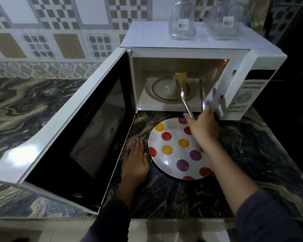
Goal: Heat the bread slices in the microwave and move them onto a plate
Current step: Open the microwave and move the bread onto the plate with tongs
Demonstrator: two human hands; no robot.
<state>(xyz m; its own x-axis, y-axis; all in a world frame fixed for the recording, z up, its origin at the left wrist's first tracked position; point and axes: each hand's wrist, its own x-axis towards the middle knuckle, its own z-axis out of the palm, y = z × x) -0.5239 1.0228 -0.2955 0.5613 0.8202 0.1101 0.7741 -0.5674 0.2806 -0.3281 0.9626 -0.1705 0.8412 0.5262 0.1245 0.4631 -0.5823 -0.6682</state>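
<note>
Dark marbled stone countertop (252,154) across the lower and left frame, below patterned wall tiles (42,32) at upper left. White microwave (164,41) at upper right, standing on that countertop, its door (77,128) swung wide toward the lower left, cavity lit. Two clear glass containers (182,20) on the microwave's top, at the upper edge of the frame. White plate (173,154) with red, yellow and purple dots at centre, on the countertop just in front of the open cavity. Left hand (136,163) flat on the countertop between door and plate, fingers straight and together, holding nothing. Right hand (203,130) above the plate's upper right rim, fingers curled round the handle end of metal tongs (186,103). Tongs reaching into the cavity, arms spread apart. Bread slice (180,78), blurred, upright over the glass turntable (161,91), against the tip of the tong arm nearer frame left; whether pinched or only touched, cannot tell.
</note>
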